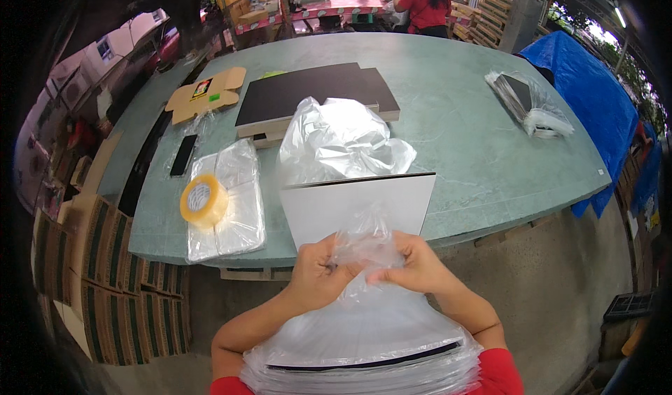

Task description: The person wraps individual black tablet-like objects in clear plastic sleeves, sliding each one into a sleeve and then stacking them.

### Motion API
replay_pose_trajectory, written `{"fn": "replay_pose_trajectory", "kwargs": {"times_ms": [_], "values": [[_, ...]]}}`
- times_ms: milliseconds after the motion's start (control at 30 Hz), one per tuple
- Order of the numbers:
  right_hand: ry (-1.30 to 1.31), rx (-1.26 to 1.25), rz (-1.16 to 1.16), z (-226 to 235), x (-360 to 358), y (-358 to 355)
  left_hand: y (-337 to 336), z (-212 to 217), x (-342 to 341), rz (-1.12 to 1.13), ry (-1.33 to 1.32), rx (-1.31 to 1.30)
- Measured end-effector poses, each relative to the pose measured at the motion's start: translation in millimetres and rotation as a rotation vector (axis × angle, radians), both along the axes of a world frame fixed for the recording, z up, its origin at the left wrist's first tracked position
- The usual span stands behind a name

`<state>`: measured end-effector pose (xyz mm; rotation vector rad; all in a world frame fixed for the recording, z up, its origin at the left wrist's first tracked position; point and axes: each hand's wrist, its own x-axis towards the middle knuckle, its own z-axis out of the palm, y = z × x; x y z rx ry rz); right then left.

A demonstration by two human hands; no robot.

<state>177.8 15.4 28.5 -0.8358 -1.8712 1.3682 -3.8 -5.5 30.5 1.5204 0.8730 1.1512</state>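
1. Left hand (318,272), right hand (414,267): fingers of both pinched on bunched plastic (367,247).
2. Plastic between hands, before white board (353,199), beyond wrapped stack (364,349) near body.
3. Tape (204,200) on clear packet (243,216), table's (476,157) left side.

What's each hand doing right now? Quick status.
Left hand: closed, holding the gathered end of a clear plastic bag.
Right hand: closed, gripping the same gathered end.
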Motion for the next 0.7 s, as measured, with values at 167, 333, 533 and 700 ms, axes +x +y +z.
{"fn": "replay_pose_trajectory", "kwargs": {"times_ms": [167, 333, 533, 700], "values": [[0.377, -0.566, 0.294, -28.4, 17.2, 5.3, 12.8, -18.1, 13.4, 0.312, 0.035, -0.338], [0.363, -0.196, 0.741, -3.2, -17.8, 6.2, 20.0, -37.9, -37.1, 0.009, -0.083, -0.217], [-0.082, 0.391, 0.568, -29.9, 15.3, 21.8, 23.2, -101.3, -71.8, 0.276, -0.241, 0.379], [-1.337, 0.733, 0.627, -60.4, 38.5, 33.7, 8.3, 35.7, -33.7, -0.762, 1.012, 0.034]]}}
